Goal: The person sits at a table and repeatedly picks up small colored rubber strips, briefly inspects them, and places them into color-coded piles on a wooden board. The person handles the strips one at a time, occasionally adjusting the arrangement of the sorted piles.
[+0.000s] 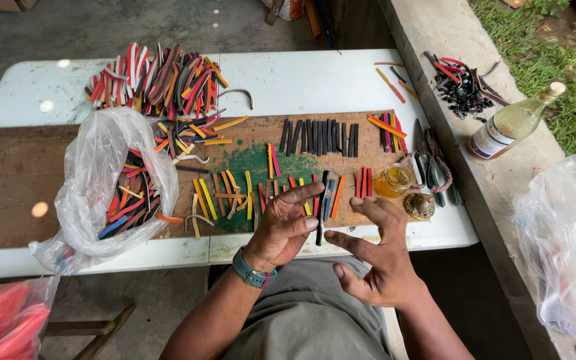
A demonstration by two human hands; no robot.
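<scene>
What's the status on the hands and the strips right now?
Left hand open, fingertips on a black strip. Right hand open, empty, fingers spread. Coloured strips on the board; small jar close to the right hand.

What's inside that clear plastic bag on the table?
The clear plastic bag holds coloured strips: red, orange, yellow, black, blue. Any deeper ones are hidden by its crumpled folds.
</scene>
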